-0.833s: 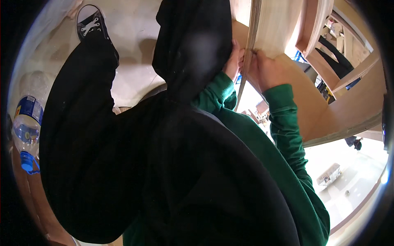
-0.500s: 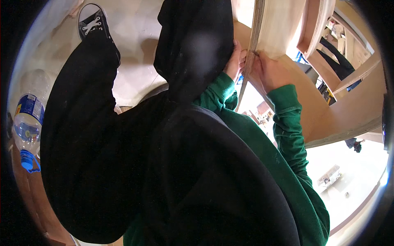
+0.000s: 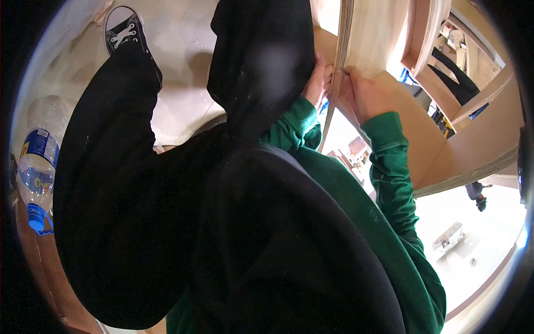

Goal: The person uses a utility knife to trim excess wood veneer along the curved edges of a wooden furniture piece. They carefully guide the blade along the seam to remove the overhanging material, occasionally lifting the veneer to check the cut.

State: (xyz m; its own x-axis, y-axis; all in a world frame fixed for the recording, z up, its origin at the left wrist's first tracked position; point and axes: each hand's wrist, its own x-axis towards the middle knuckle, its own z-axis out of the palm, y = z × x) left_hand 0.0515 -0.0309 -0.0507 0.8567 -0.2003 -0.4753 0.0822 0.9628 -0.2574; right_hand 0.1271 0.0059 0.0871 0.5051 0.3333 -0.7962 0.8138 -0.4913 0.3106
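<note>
An upright plywood panel edge [image 3: 344, 33] runs between my two hands. On its left side, my left hand [image 3: 318, 83] has its thumb up and its fingers curled toward the wood, partly hidden behind my black-clad knee. My right hand [image 3: 370, 99] is closed against the panel's right side, its fingertips folded in by the edge. Whatever lies in either hand is too hidden to make out. Both wrists come out of green sleeves [image 3: 386, 133]. Behind the right hand spreads a broad, light wooden board [image 3: 423, 122] with a curved-looking lower edge.
At the far left lies a clear plastic bottle [image 3: 38, 172] with a blue cap and label. My black sneaker [image 3: 125, 33] rests on the pale floor [image 3: 178, 44]. To the right are open wooden compartments [image 3: 478, 106]; another person [image 3: 477, 195] is beyond them.
Both hands stay at the panel edge, nearly unmoved. The view has shifted slightly, and the distant person at the right shows more.
</note>
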